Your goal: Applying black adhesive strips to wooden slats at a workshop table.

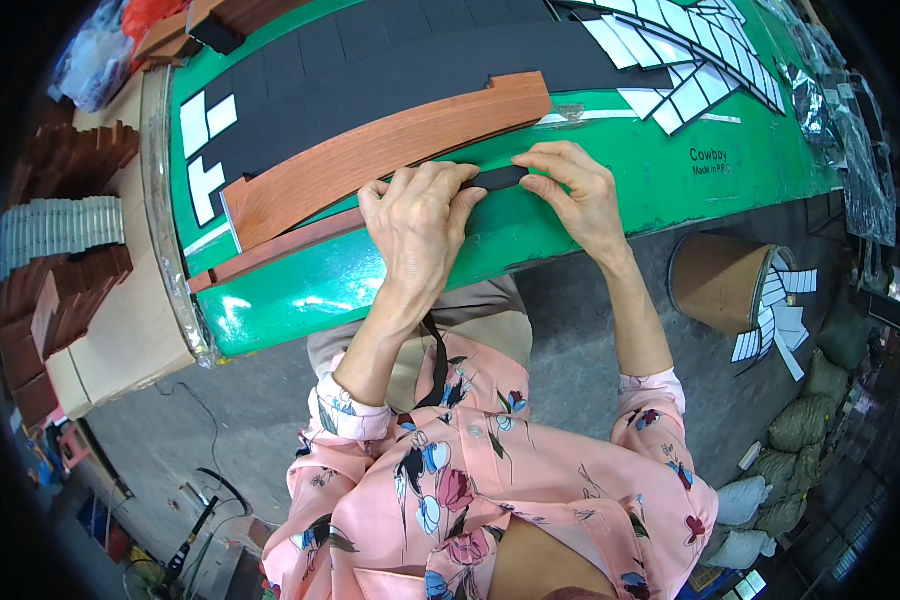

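Observation:
My left hand (417, 220) is closed over the end of a narrow reddish-brown wooden strip (285, 250), which runs off to the left along the table's near side. A short, flat black piece (497, 179) emerges between its thumb and forefinger. At that piece's other end, my right hand (573, 190) pinches with thumb and forefinger. Where the black piece meets the wood is hidden under my left fingers. Just beyond lies a wide reddish-brown wooden board (390, 145) with a notched edge, resting partly on black sheets (300, 65).
The table has a green top (650, 190). White-and-black pads (685, 65) are heaped at the far right. A brown bin (720, 280) with similar pieces over its rim stands right of me. Wooden parts (80, 290) are stacked on cardboard at left; sacks (805, 430) lie at right.

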`<move>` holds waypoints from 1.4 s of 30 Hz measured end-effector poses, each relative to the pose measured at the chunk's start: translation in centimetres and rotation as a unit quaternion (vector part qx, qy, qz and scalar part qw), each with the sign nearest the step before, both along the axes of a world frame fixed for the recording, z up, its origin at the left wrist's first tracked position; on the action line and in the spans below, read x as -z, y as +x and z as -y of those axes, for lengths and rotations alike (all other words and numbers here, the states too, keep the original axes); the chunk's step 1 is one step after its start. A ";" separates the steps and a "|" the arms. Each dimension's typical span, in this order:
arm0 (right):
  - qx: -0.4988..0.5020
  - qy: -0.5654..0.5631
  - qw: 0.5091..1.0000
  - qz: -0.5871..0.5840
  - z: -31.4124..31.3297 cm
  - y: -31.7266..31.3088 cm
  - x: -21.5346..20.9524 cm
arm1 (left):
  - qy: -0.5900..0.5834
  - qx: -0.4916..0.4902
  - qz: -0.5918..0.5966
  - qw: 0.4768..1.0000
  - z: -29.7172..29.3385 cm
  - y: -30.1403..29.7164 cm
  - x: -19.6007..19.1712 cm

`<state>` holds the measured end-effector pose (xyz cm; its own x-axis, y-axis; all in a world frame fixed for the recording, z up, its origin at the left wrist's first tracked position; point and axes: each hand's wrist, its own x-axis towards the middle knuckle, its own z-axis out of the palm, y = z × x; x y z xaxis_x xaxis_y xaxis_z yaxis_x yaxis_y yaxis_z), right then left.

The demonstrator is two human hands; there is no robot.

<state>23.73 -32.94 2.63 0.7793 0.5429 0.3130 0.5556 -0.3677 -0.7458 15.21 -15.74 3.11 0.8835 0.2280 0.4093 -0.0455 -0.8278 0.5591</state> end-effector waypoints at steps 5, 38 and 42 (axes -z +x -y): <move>0.010 -0.037 0.993 0.109 -0.3 -0.2 -0.3 | 0.013 0.000 0.027 1.000 0.1 0.0 0.3; 0.132 0.124 0.949 -0.256 -3.4 -3.1 2.2 | 0.121 0.058 0.124 0.983 -0.8 -0.4 2.2; 0.155 0.089 0.958 -0.225 -3.0 -3.7 1.3 | 0.030 0.090 0.112 0.989 -0.7 -1.1 2.2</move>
